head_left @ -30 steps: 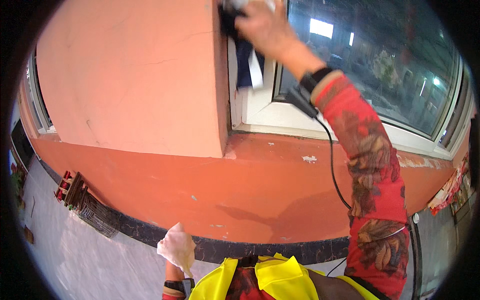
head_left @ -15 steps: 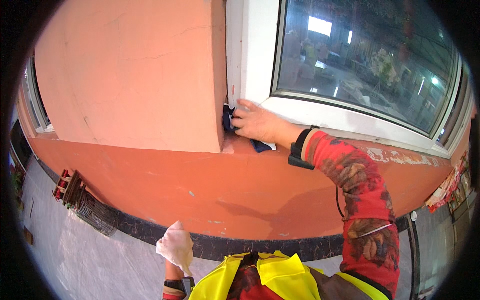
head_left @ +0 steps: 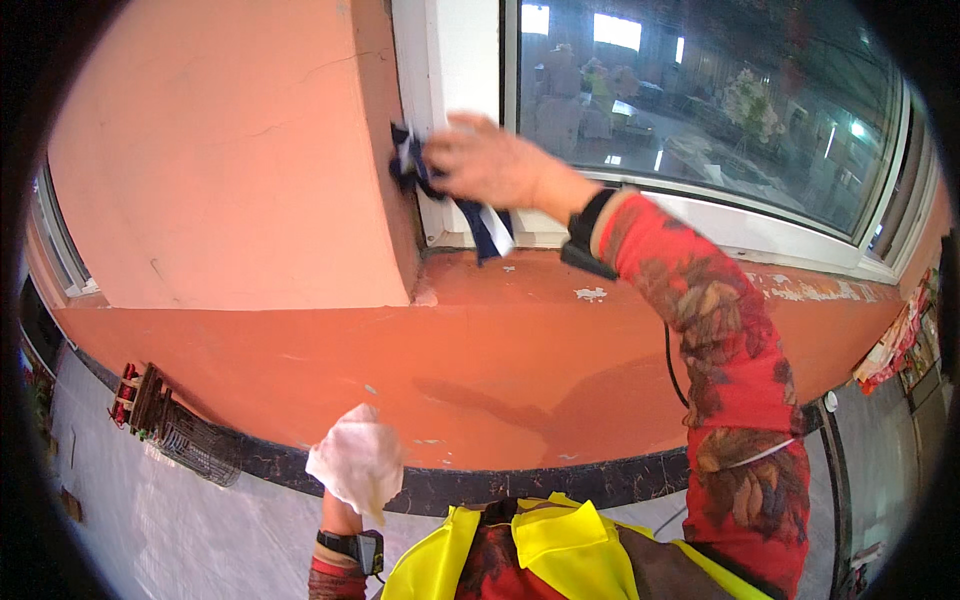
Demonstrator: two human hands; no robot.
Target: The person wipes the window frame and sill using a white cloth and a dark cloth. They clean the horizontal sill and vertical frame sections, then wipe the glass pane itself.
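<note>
My right hand (head_left: 487, 165), slightly smeared by motion, is closed on a dark blue and white cloth (head_left: 487, 228). It presses the cloth at the left upright of the white window frame (head_left: 440, 60), where the frame meets the side of the orange wall. One end of the cloth hangs down toward the sill (head_left: 530, 280). Low in the picture, my left hand (head_left: 341, 512) is raised before my body, closed on a pale, whitish cloth (head_left: 357, 462) that hides most of its fingers. Above the right forearm is the dark glass pane (head_left: 700, 110), full of reflections.
Paint is peeling from the sill in patches (head_left: 591, 294). On the left, a wire rack (head_left: 195, 440) stands on the grey marble floor (head_left: 190, 530) against the wall. A black skirting band (head_left: 560, 487) runs along the wall's foot. Colourful items (head_left: 893, 345) lie at the far right.
My right hand and the dark cloth have moved up the frame from its bottom corner, baring the sill there. My left hand with the pale cloth has risen slightly.
</note>
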